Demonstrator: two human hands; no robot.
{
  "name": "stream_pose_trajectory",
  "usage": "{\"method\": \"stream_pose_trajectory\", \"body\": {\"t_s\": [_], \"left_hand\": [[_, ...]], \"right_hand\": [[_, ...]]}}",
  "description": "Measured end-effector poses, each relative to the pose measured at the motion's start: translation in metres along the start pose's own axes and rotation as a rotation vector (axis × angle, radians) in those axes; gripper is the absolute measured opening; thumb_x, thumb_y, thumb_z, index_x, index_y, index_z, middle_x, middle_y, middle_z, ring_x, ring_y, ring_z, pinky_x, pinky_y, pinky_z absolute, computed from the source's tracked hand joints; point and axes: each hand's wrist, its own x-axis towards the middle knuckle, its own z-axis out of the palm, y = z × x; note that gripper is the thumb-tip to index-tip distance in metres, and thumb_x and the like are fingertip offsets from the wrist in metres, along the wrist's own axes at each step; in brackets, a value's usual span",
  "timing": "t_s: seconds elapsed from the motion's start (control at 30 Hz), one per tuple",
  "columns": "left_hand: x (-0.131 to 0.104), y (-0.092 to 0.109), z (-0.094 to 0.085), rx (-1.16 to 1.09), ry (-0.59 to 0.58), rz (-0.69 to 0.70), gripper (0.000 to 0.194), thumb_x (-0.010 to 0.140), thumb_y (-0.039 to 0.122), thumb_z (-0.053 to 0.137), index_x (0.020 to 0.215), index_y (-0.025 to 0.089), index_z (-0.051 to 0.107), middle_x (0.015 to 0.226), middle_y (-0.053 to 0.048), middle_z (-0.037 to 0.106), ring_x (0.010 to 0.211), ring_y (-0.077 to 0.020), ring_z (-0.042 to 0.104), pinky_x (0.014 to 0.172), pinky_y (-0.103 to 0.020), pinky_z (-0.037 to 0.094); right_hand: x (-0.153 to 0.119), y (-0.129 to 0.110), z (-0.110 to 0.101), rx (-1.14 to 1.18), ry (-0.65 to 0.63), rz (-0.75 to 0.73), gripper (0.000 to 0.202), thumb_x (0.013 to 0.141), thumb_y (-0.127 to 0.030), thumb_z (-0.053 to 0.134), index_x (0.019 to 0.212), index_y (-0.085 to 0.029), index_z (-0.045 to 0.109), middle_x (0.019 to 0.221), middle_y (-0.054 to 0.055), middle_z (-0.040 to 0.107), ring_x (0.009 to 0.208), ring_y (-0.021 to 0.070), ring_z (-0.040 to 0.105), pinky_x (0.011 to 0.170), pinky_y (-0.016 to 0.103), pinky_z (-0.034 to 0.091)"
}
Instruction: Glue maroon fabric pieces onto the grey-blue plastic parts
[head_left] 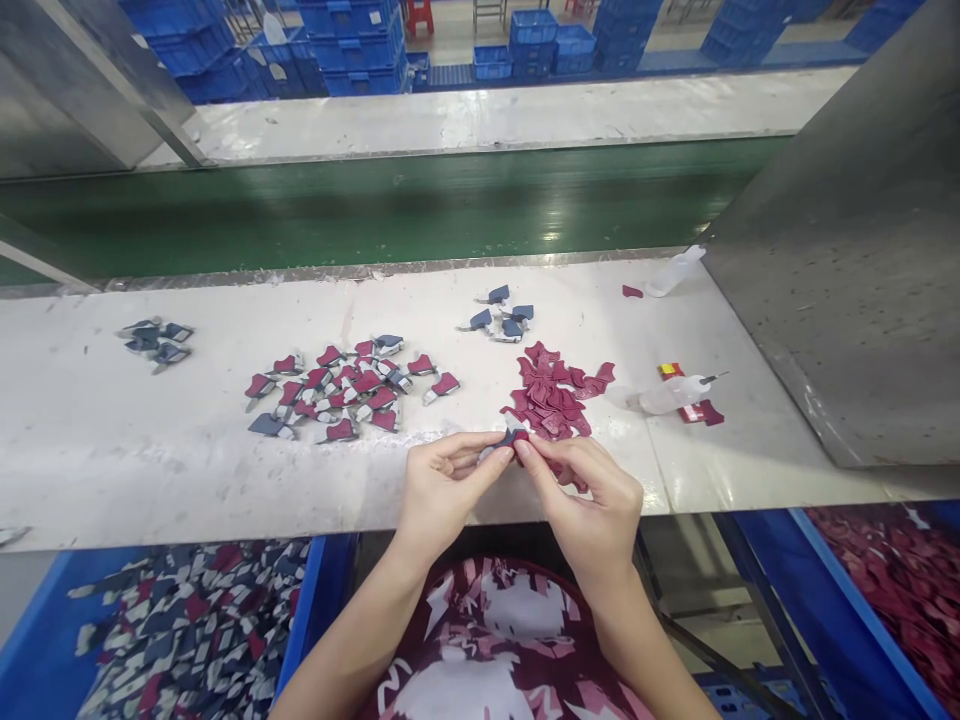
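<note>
Maroon cloth with white and pink print (487,620) covers the person's body, and it is smooth and rounded. Beyond it, the bare left hand (442,490) and the bare right hand (589,500) come together at the near edge of the loose pile of flat, curved, matt maroon pieces (551,395). Their thumbs and index fingers are closed narrow on one small part of dark blue, whitish and maroon colour (514,438). The fingertips cover much of this part, so its full shape is hard to make out.

To the left of the pile lie many small angular maroon-faced parts with pale bodies (345,390), overlapping each other. Behind the pile is a small group of blue-faced parts (511,328). To its right, a translucent soft plastic bottle with thin metal tip (675,394) rests on its side, partly hiding a red and yellow packet (691,412). Far lower right, a blue plastic bin with maroon pieces (817,600) is cut off by the frame.
</note>
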Motion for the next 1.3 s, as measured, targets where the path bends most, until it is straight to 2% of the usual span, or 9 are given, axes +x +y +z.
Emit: {"method": "stream_pose_trajectory", "body": {"t_s": [0.1, 0.2, 0.27, 0.33, 0.57, 0.73, 0.97, 1.13, 1.3], "left_hand": [[-0.002, 0.005, 0.001, 0.008, -0.001, 0.012, 0.017, 0.071, 0.018, 0.085, 0.088, 0.017, 0.082, 0.087, -0.005, 0.082, 0.081, -0.0204, 0.079, 0.078, -0.023, 0.066], [-0.004, 0.01, 0.002, 0.036, -0.021, 0.037, 0.018, 0.071, 0.016, 0.086, 0.089, 0.018, 0.083, 0.087, -0.004, 0.082, 0.082, -0.0205, 0.079, 0.078, -0.023, 0.066], [-0.006, 0.013, 0.002, 0.049, -0.037, 0.052, 0.019, 0.072, 0.015, 0.085, 0.09, 0.019, 0.083, 0.089, -0.004, 0.082, 0.083, -0.0206, 0.079, 0.079, -0.023, 0.066], [-0.007, 0.014, 0.003, 0.053, -0.044, 0.066, 0.019, 0.073, 0.015, 0.084, 0.092, 0.02, 0.083, 0.09, -0.003, 0.082, 0.083, -0.0204, 0.079, 0.079, -0.024, 0.066], [-0.01, 0.01, 0.007, 0.064, -0.064, 0.092, 0.021, 0.075, 0.014, 0.082, 0.095, 0.02, 0.083, 0.096, -0.003, 0.082, 0.087, -0.0201, 0.079, 0.083, -0.023, 0.066], [-0.008, 0.008, 0.009, 0.038, -0.056, 0.042, 0.021, 0.075, 0.018, 0.083, 0.096, 0.019, 0.082, 0.097, -0.006, 0.081, 0.087, -0.0221, 0.079, 0.083, -0.027, 0.067], [-0.008, 0.009, 0.006, 0.005, -0.037, -0.055, 0.023, 0.071, 0.021, 0.085, 0.093, 0.017, 0.083, 0.095, -0.007, 0.082, 0.09, -0.0248, 0.079, 0.086, -0.032, 0.066], [-0.009, 0.012, 0.006, -0.021, -0.025, -0.03, 0.02, 0.072, 0.019, 0.084, 0.093, 0.019, 0.083, 0.094, -0.006, 0.082, 0.088, -0.0229, 0.079, 0.085, -0.029, 0.066], [-0.012, 0.011, 0.01, -0.009, -0.013, 0.027, 0.021, 0.073, 0.016, 0.084, 0.093, 0.021, 0.083, 0.097, -0.005, 0.082, 0.091, -0.0221, 0.079, 0.087, -0.028, 0.065]], "right_hand": [[0.005, 0.002, -0.004, 0.127, -0.035, 0.153, 0.008, 0.087, -0.028, 0.073, 0.093, -0.024, 0.077, 0.083, 0.003, 0.072, 0.071, 0.0141, 0.063, 0.057, 0.026, 0.049], [0.012, 0.009, -0.009, 0.289, -0.197, 0.298, 0.02, 0.092, -0.037, 0.067, 0.107, -0.028, 0.076, 0.103, 0.005, 0.073, 0.089, 0.0173, 0.068, 0.064, 0.026, 0.054], [0.015, 0.013, -0.012, 0.367, -0.326, 0.309, 0.023, 0.095, -0.04, 0.062, 0.111, -0.03, 0.075, 0.111, 0.005, 0.072, 0.097, 0.0182, 0.067, 0.069, 0.027, 0.054], [0.016, 0.015, -0.013, 0.423, -0.392, 0.298, 0.024, 0.097, -0.041, 0.058, 0.112, -0.031, 0.074, 0.112, 0.004, 0.07, 0.097, 0.0176, 0.067, 0.073, 0.028, 0.054], [0.006, 0.01, -0.006, 0.338, -0.357, 0.261, 0.023, 0.103, -0.04, 0.044, 0.113, -0.025, 0.059, 0.112, 0.007, 0.062, 0.102, 0.0197, 0.061, 0.086, 0.034, 0.051], [-0.001, 0.004, 0.001, 0.239, -0.312, 0.237, 0.024, 0.105, -0.037, 0.033, 0.112, -0.023, 0.052, 0.108, 0.008, 0.058, 0.105, 0.0205, 0.057, 0.091, 0.037, 0.048], [-0.002, 0.005, 0.0, 0.268, -0.34, 0.265, 0.026, 0.105, -0.039, 0.035, 0.115, -0.023, 0.052, 0.113, 0.009, 0.057, 0.108, 0.0203, 0.056, 0.091, 0.036, 0.048], [0.006, 0.009, -0.008, 0.387, -0.406, 0.312, 0.03, 0.102, -0.046, 0.046, 0.121, -0.027, 0.06, 0.114, 0.006, 0.062, 0.103, 0.0185, 0.061, 0.087, 0.032, 0.052], [0.008, 0.007, -0.008, 0.424, -0.344, 0.31, 0.026, 0.1, -0.043, 0.052, 0.116, -0.028, 0.065, 0.114, 0.005, 0.065, 0.109, 0.0191, 0.062, 0.095, 0.034, 0.051]]}}
